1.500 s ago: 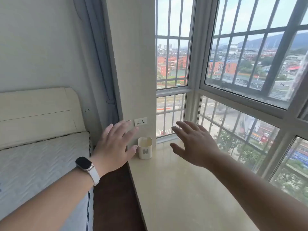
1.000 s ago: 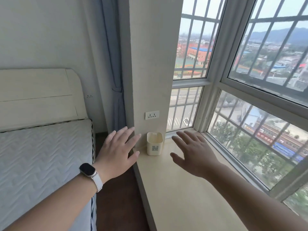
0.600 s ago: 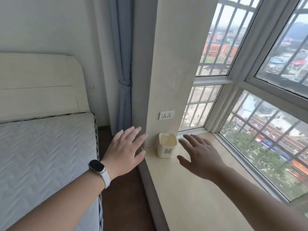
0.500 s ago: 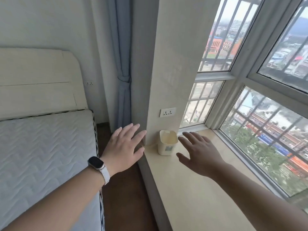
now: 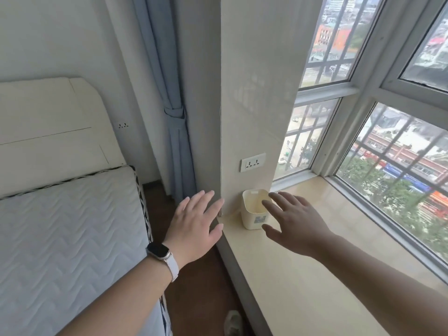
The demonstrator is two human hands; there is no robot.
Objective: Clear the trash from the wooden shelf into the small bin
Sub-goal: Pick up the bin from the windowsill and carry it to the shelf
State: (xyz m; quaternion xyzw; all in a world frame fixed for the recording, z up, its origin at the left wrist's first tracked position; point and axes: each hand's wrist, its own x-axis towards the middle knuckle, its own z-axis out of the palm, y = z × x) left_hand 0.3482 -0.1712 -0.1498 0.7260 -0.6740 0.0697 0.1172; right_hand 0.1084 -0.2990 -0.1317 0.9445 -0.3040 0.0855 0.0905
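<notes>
Task item: small bin (image 5: 252, 214) on the pale ledge (image 5: 315, 299), tight to the pillar foot, 6 o'clock from the wall socket (image 5: 252, 162). Open top; 3 o'clock rim and part of the inside masked by right hand (image 5: 295, 226) fingers, so can't tell what's in it. On the bin front, blue-grey label (image 5: 260, 218), writing too small to read.

At 9 o'clock of the bin, left hand (image 5: 194, 226), off the ledge edge, above dark floor; fingers straight and spread, holding nothing. At 3 o'clock of the bin, right hand, fingers straight and fanned, empty; can't tell whether fingertips touch the rim or hover in front. Both forearms cut off by frame bottom. On left wrist, watch (image 5: 158, 249) with white strap, screen dark. At frame 6 o'clock, pale slipper (image 5: 232, 322), half cut off. At frame 9 o'clock, mattress (image 5: 68, 226), cropped.

Versus half a second back: view closer, bin lower in frame, right fingertips now overlapping its rim instead of just beside it; both hands in the same open pose.
</notes>
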